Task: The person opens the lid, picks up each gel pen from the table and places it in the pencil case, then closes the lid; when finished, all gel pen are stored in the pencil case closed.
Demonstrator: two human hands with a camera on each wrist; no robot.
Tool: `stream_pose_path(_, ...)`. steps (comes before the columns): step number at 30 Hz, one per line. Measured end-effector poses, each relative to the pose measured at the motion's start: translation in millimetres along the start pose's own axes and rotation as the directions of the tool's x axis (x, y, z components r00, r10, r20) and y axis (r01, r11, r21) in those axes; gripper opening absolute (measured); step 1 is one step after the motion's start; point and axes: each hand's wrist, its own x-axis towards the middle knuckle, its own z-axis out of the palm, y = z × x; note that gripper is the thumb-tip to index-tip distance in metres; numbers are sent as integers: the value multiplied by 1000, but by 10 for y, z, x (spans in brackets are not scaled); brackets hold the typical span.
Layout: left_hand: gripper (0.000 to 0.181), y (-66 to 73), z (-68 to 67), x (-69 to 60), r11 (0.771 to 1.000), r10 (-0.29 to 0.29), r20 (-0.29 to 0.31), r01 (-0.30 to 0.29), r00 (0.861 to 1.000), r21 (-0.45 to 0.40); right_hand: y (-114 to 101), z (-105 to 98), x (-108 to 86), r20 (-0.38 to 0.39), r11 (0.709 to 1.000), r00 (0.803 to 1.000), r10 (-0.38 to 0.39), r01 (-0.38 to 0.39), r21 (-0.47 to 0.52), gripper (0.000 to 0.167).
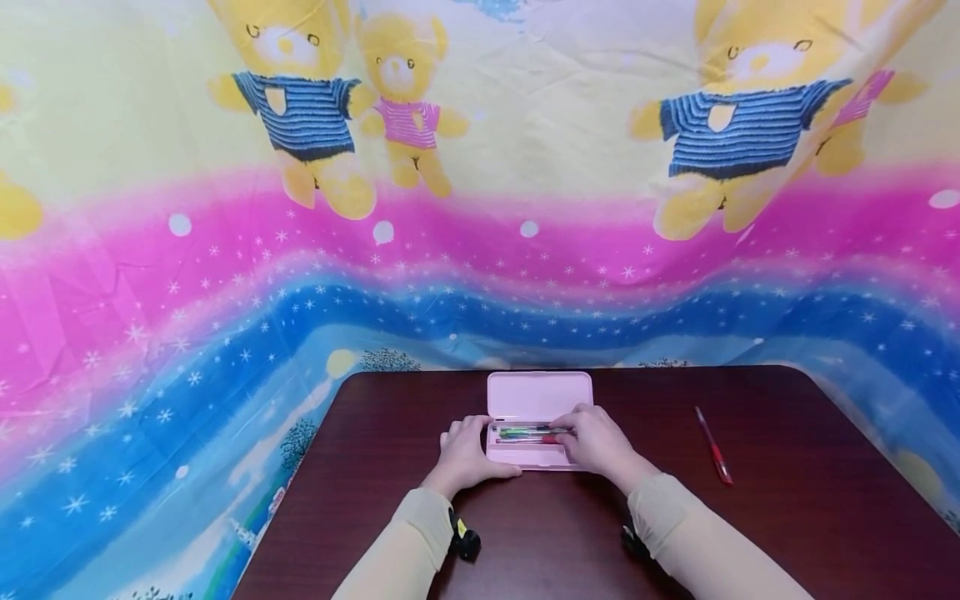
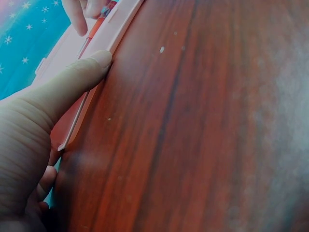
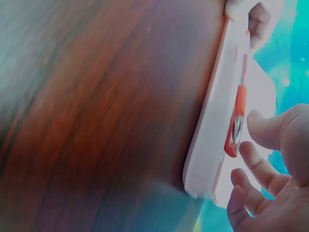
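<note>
A pink pencil case (image 1: 540,395) lies on the table with its lid raised at the back. Several pens (image 1: 517,433) are in its tray, and a red pen (image 3: 240,104) lies along the front side. My left hand (image 1: 462,457) holds the case at its left end, with the thumb on the front edge and the fingers round the far side. Over the right end of the tray hovers my right hand (image 1: 597,442). In the right wrist view its thumb and fingers are apart beside the red pen, with nothing between them.
Another red pen (image 1: 712,446) with a clear barrel lies on the dark wooden table (image 1: 360,492), to the right of the case. Behind the table hangs a printed cloth (image 1: 480,267) with bears and snowflakes.
</note>
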Motion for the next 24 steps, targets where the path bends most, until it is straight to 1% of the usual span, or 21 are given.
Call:
stream_pose_path(3,110,-4,4,-1,1000,-8,5,8,1000,-5,81,-68,-35,-32,1000,999,31,-31,-3,25)
stream_pose_path(7,110,-16,10,0,1000,-9,2,9,1000,-1,239,-166,-107,-100,997,992,71,-71,6,35)
stream_pose_path(12,110,-33,12,6,1000,-5,-5,5,1000,12,499,-244,-224,-190,992,974,124,-123,14,46)
stream_pose_path(15,110,-30,9,5,1000,-8,0,8,1000,16,664,-300,-307,-219,988,963,155,-155,17,50)
stream_pose_path(17,110,-26,10,4,1000,-10,1,10,1000,15,771,-352,-364,-225,983,958,180,-181,15,53)
stream_pose_path(19,110,-21,11,5,1000,-12,2,12,1000,13,868,-415,-427,-215,975,952,219,-221,17,56)
stream_pose_path(24,110,-8,7,-4,1000,-12,1,12,1000,7,1086,-579,-619,-161,945,931,328,-326,37,65)
